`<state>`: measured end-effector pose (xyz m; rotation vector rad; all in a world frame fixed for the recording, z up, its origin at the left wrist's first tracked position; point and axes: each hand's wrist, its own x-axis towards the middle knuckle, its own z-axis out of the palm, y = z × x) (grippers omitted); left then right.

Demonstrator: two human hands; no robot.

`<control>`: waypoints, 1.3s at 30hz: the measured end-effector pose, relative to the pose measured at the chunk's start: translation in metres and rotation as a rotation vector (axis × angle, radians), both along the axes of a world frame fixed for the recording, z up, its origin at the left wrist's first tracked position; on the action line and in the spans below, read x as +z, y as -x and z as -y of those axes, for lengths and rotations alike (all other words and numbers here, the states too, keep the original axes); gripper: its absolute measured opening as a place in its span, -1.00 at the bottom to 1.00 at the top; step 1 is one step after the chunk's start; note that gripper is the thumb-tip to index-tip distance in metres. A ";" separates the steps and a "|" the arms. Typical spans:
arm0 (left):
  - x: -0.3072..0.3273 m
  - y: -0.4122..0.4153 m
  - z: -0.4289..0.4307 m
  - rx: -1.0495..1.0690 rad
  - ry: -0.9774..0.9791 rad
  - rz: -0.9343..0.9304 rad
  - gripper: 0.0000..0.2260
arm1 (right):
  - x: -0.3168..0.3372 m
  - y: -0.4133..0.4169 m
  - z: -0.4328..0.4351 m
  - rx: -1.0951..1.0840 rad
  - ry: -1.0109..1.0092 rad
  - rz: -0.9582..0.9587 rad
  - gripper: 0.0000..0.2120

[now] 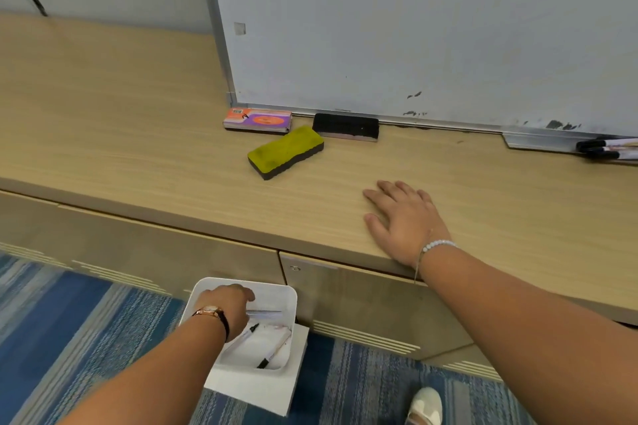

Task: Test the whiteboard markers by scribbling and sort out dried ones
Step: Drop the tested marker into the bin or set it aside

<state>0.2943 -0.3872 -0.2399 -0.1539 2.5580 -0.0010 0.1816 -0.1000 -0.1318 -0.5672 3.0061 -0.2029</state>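
My left hand [224, 312] dips into the white bin [288, 297] on the carpet, fingers curled downward over a pale marker [267, 313] at their tips; whether they pinch it I cannot tell. Two black-capped markers [272, 354] lie in the bin on the near side of those fingers. My right hand [404, 217] rests flat, fingers spread, on the wooden counter [138, 148]. Beyond its fingertips sit a yellow eraser [286, 152], a black eraser [345, 126] and the whiteboard [414, 28], smudged but with no clear scribble. More markers [607, 148] wait on its ledge, far right of my fingers, so I judge that much testing remains.

Office/mtg rm: whiteboard [431, 28], erasers [286, 152], wood credenza [138, 134], striped carpet [86, 321].
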 end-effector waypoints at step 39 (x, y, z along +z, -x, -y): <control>0.165 0.234 -0.352 -0.526 -0.378 -0.439 -0.62 | 0.042 0.098 -0.278 -0.494 -0.057 -0.264 -0.63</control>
